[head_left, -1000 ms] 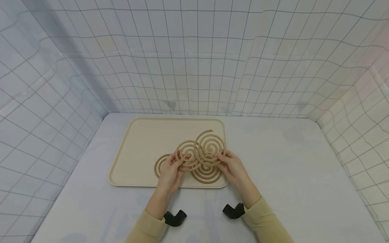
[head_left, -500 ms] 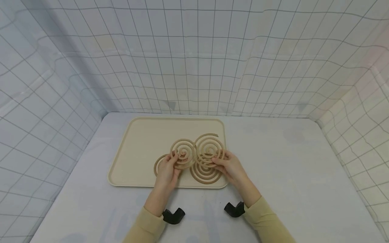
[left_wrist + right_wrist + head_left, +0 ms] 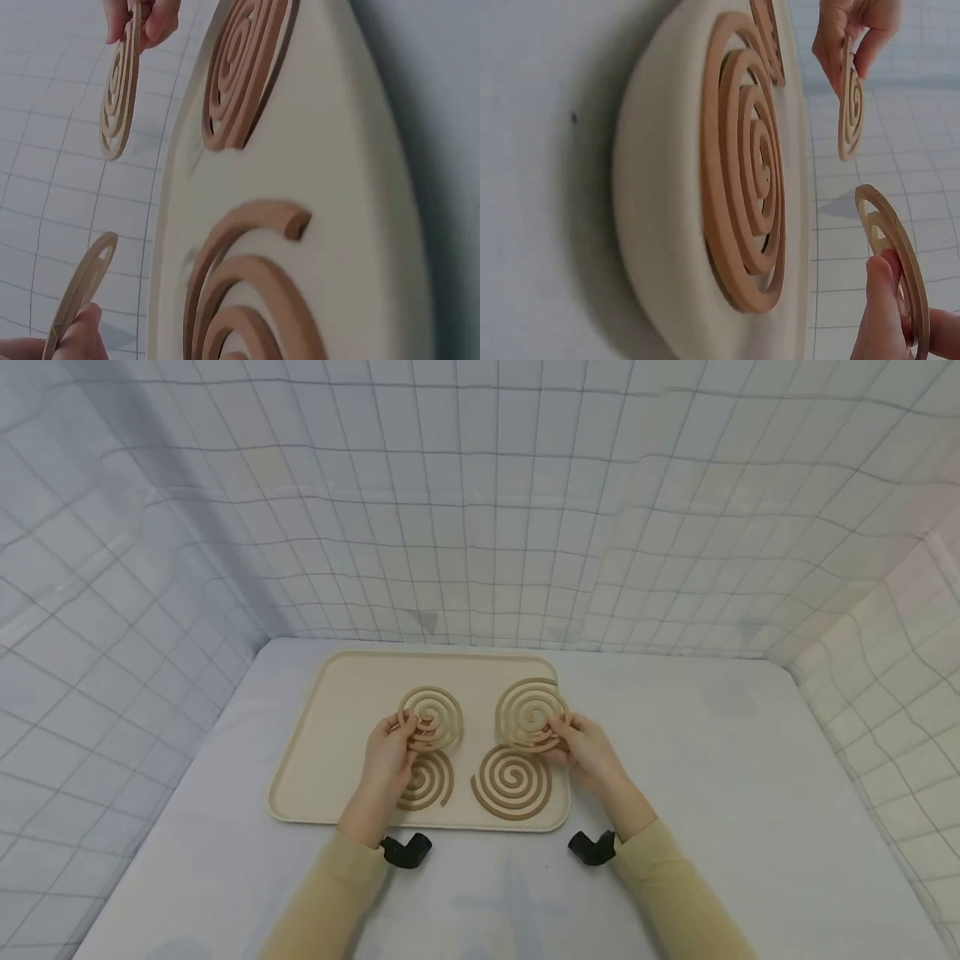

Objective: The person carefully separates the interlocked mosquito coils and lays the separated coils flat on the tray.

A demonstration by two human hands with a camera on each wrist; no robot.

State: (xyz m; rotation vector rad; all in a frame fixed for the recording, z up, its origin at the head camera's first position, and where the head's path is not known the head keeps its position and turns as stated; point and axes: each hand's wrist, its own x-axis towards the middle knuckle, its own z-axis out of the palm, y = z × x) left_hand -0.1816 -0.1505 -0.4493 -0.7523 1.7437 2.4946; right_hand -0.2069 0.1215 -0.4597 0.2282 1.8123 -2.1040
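My left hand [image 3: 384,756] pinches a tan mosquito coil [image 3: 447,710] by its left edge, thumb on top. On the other side, my right hand [image 3: 594,758] pinches a second, slightly larger-looking mosquito coil [image 3: 510,710] by its right edge. Both coils are raised and apart from each other. Under them, two more mosquito coils lie flat on a cream tray [image 3: 352,710]: one at the left [image 3: 446,781], partly behind my left hand, and one at the right [image 3: 514,785]. Both wrist views show the held coils tilted nearly edge-on, thumb and fingers on either face.
The tray's raised rim [image 3: 273,797] runs around the coils, its front edge near my wrists. A pale cloth-covered table [image 3: 720,793] extends to the right. Grid-patterned white curtains [image 3: 525,527] enclose the back and sides. Black wrist-worn pieces [image 3: 407,852] sit by both sleeves.
The two held coils, overlapping a second ago, have come apart. My left hand has moved left and up with its coil, my right hand slightly right. The coils on the tray show more fully.
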